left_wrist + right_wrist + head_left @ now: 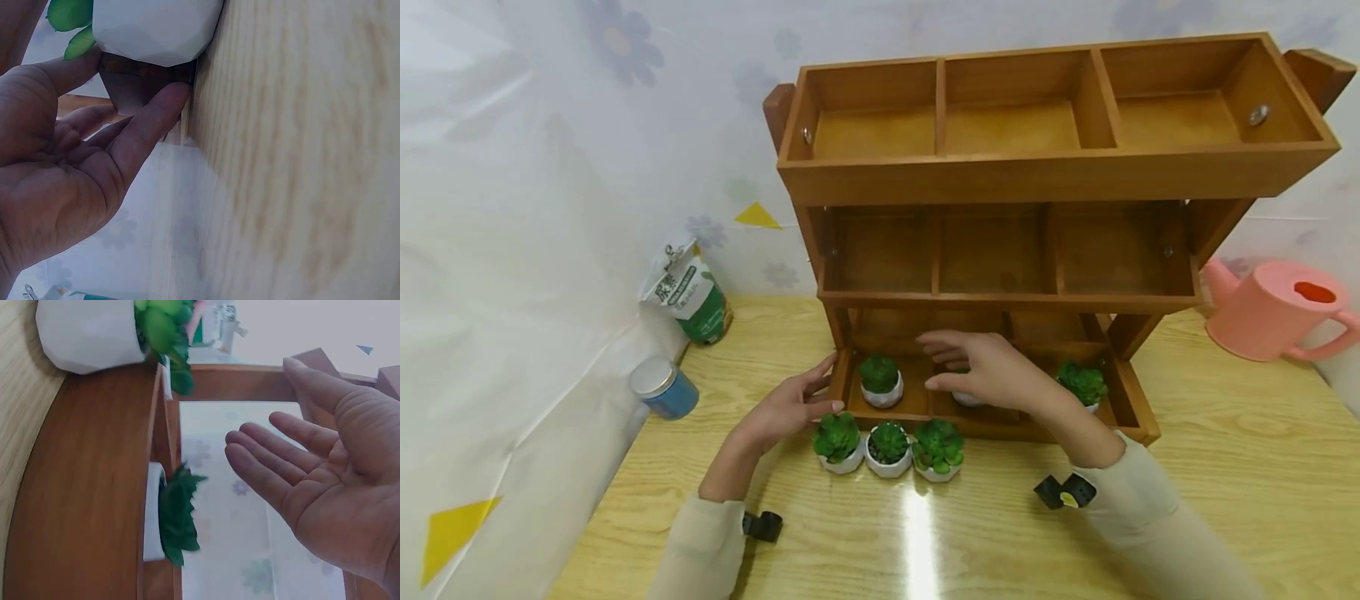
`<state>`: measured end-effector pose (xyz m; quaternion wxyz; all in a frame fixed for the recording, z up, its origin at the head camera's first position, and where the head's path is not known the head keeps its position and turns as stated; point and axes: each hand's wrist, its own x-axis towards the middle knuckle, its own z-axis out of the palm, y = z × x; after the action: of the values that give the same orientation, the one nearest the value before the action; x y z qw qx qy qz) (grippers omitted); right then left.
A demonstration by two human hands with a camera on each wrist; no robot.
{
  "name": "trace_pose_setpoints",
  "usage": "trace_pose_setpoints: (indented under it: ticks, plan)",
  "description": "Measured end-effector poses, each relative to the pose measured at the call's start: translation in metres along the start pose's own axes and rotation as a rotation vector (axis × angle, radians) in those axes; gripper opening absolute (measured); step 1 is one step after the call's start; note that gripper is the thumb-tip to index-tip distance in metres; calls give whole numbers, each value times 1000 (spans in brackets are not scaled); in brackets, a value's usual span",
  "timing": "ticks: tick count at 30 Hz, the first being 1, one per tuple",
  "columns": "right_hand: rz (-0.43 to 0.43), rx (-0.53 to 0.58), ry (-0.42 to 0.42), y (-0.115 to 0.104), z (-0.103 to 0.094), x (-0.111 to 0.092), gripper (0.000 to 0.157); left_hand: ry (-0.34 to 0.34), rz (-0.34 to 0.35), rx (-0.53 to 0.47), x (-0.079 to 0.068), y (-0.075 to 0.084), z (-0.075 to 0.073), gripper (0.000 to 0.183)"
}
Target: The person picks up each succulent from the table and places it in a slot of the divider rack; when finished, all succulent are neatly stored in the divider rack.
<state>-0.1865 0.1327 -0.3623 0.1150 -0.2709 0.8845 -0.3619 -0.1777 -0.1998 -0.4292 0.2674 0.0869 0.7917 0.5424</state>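
Observation:
My left hand (784, 410) grips the lower left corner of a wooden tiered plant stand (985, 429), thumb at the front and fingers along the side. Over the stand's bottom tray hovers my right hand (992, 367), fingers extended and holding nothing. It partly hides a potted succulent (967, 400) in the middle compartment. Another succulent (882, 381) sits in the left compartment and one (1081, 385) in the right, partly behind my right forearm. Three more, a left one (838, 443), a middle one (887, 448) and a right one (937, 451), stand in a row before the tray.
At the right stands a pink watering can (1273, 312). A blue jar (664, 388) with a silver lid and a clipped green-and-white bag (691, 293) are at the left, by the white sheeting. The stand's upper trays (1052, 179) overhang the bottom one.

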Motion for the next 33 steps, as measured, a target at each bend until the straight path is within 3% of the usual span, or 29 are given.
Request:
trace_pose_setpoints:
  ticks: [13,27,33]
  plan:
    - [-17,63,77,8,-10,-47,57,4,1,6,0,-1,1,79]
    - [19,121,64,25,-1,-87,60,7,6,11,-1,0,1,81]
    - [13,185,14,31,9,-95,58,8,16,22,1,0,0,82]
